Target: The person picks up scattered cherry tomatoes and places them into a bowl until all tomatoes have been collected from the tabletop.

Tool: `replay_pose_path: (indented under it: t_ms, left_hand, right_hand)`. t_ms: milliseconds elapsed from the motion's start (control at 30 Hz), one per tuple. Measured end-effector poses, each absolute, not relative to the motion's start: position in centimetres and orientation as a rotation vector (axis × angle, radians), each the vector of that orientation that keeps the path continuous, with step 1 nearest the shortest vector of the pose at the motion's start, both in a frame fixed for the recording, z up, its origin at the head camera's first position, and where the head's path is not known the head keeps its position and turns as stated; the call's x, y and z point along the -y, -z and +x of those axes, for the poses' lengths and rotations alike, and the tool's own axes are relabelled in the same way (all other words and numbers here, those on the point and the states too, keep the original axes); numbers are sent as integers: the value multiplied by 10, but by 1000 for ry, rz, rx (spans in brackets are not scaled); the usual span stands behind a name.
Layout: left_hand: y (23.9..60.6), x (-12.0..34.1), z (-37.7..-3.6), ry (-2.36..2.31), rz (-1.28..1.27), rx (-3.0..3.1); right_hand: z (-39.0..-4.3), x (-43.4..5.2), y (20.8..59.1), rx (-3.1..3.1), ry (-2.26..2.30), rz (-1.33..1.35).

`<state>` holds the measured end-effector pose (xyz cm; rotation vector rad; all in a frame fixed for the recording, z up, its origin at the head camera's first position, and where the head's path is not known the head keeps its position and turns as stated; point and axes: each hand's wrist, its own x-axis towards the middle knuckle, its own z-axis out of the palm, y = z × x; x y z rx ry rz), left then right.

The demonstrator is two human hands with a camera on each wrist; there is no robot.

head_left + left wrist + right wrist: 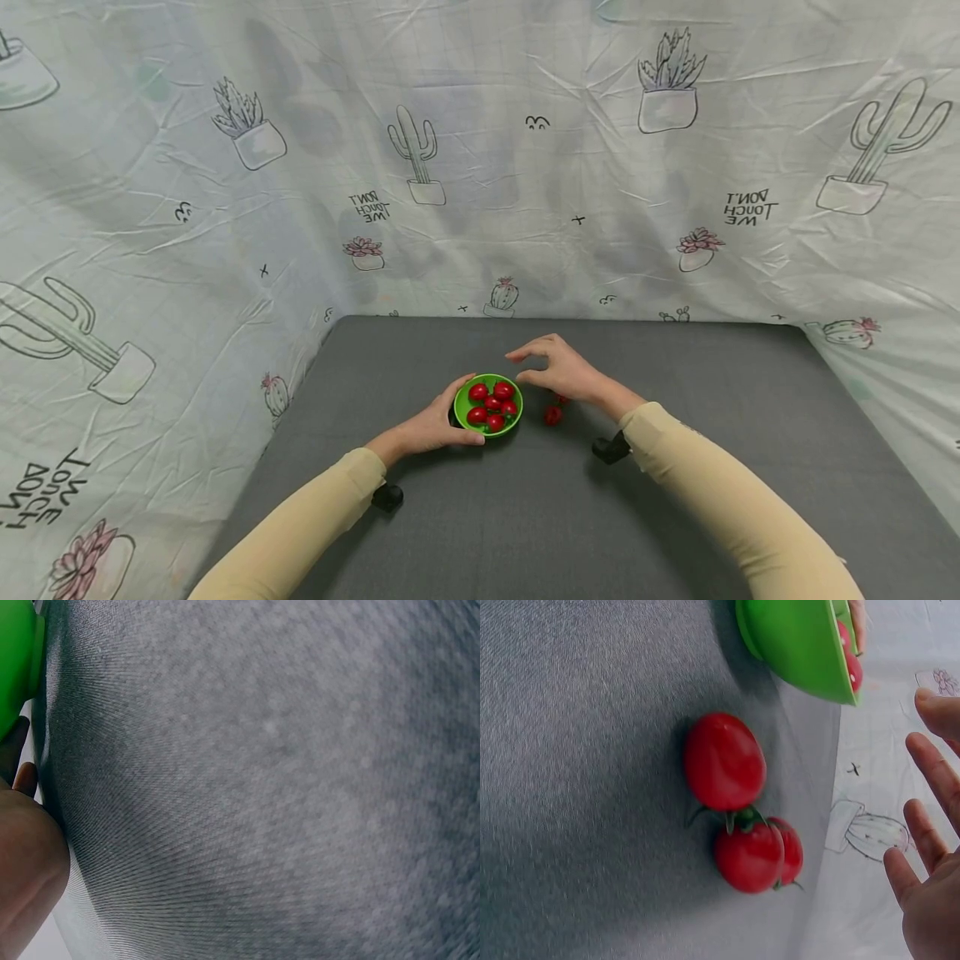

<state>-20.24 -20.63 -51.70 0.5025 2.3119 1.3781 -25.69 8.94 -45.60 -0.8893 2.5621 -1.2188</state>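
Note:
A green bowl (462, 423) stands on the table with several small red tomatoes (492, 403) inside. My left hand (432, 427) holds it from the left, thumb along the near side and fingers round the far side. In the left wrist view only part of the bowl (13, 664) shows. Right of the bowl, my right hand (564, 372) hovers with fingers apart and nothing in them. Beneath that hand, loose tomatoes (552, 415) lie on the table. The right wrist view shows three: a larger tomato (725, 761), a second (748, 859), and one partly hidden behind it.
The table (510, 517) has a dark grey cloth surface. Behind it and at both sides hangs a pale curtain (480, 150) printed with potted cacti. Each wrist carries a black device (611, 448) under the sleeve's cuff.

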Motion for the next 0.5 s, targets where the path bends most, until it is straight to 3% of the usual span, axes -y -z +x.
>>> replay_pose_path:
  t_ms: [500]
  left_hand:
    - [516,206,-202,-1359,503,-2324]
  right_hand:
    - [-262,-118,453,-2599,1258,-832]
